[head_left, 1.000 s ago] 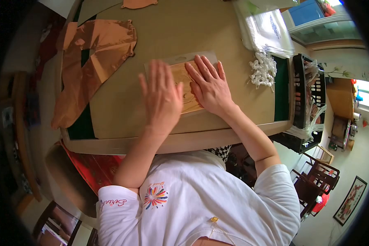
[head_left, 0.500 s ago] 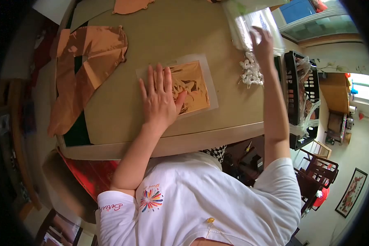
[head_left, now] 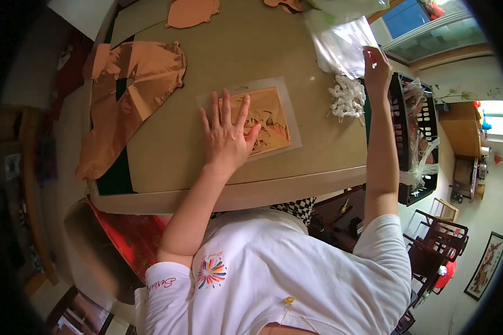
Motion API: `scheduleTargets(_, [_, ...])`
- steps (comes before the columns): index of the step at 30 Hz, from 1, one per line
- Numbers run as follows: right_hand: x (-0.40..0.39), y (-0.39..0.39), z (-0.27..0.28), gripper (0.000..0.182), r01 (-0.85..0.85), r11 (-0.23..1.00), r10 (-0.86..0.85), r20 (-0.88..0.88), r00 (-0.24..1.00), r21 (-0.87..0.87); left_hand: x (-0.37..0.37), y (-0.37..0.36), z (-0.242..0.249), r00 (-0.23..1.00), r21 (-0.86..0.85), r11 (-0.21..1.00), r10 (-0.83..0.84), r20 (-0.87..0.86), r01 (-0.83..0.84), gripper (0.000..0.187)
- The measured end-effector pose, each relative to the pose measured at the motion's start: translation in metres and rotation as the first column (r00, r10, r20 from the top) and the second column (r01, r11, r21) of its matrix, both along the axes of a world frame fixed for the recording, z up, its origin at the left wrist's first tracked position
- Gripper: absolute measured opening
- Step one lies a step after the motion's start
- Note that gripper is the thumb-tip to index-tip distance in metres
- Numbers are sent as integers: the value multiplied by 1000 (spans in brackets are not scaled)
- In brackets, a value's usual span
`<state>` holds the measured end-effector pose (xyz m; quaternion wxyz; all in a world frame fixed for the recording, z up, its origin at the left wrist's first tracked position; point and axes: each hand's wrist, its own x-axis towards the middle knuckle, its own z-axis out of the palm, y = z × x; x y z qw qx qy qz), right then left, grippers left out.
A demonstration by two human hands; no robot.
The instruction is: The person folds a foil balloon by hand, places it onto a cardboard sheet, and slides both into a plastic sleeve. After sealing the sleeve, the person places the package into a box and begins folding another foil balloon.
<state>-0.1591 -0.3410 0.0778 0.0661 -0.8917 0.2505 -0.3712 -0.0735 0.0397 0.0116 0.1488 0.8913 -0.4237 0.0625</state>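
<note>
My left hand (head_left: 226, 142) lies flat with fingers spread on a folded rose-gold foil balloon (head_left: 271, 114) in a clear plastic sleeve (head_left: 292, 106). Its fingertips rest over the left part of the packet. At the table's right edge, my right hand (head_left: 379, 72) has its fingers curled together at the edge of a clear plastic bag (head_left: 341, 47) on a stack of such bags. Glare on the plastic blurs the exact grip. Just below the stack sits a heap of small white pieces, perhaps knotted string (head_left: 347, 99).
Flat rose-gold foil balloons lie at the table's left (head_left: 134, 89) and at the top (head_left: 193, 12). A black plastic crate (head_left: 395, 106) with bags stands against the right edge. The brown tabletop (head_left: 262, 50) has a raised front rim (head_left: 274, 187). Dark chairs stand at lower right.
My right hand has drawn back to the right from over the clear bags, its fingers closing at their edge. The view has shifted slightly; my left hand stays flat on the packet.
</note>
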Motion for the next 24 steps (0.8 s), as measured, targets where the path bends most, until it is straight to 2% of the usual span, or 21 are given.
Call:
scheduleTargets(1, [-3,23,6,12,-44,997,48,51,998,-69,0,0,1,1000,-5,1000,3,-10,-3,67])
scheduleTargets(3, [-6,59,8,10,-70,996,75,79,994,-58,0,1,1,1000,-2,1000,5,-21,-5,66])
scheduleTargets(4, [-4,65,-2,9,-81,996,83,33,996,-35,0,1,0,1000,3,1000,4,-21,-4,66])
scheduleTargets(5, [2,68,-14,11,-134,972,142,25,990,-195,0,1,1,1000,8,1000,0,-20,0,66])
scheduleTargets(7, [14,81,-23,14,-147,959,137,-55,989,-242,-1,1,2,1000,13,1000,-6,-28,6,66])
scheduleTargets(10, [35,86,-32,14,-243,923,224,-97,970,-299,0,1,1,999,10,1000,-9,-33,9,67])
scheduleTargets(14, [51,90,-42,15,-409,882,390,-125,912,-236,1,1,-4,999,-14,1000,-2,-46,1,65])
scheduleTargets(17, [59,115,-43,15,-497,817,486,-115,866,-292,0,1,-4,998,-43,999,-15,-53,13,68])
scheduleTargets(22, [58,137,-46,19,-604,796,587,-203,784,-31,1,0,-4,998,-35,999,-10,-54,8,67])
scheduleTargets(24, [59,130,-40,19,-633,760,597,-227,769,-145,1,0,-6,999,-37,999,-12,-50,10,67])
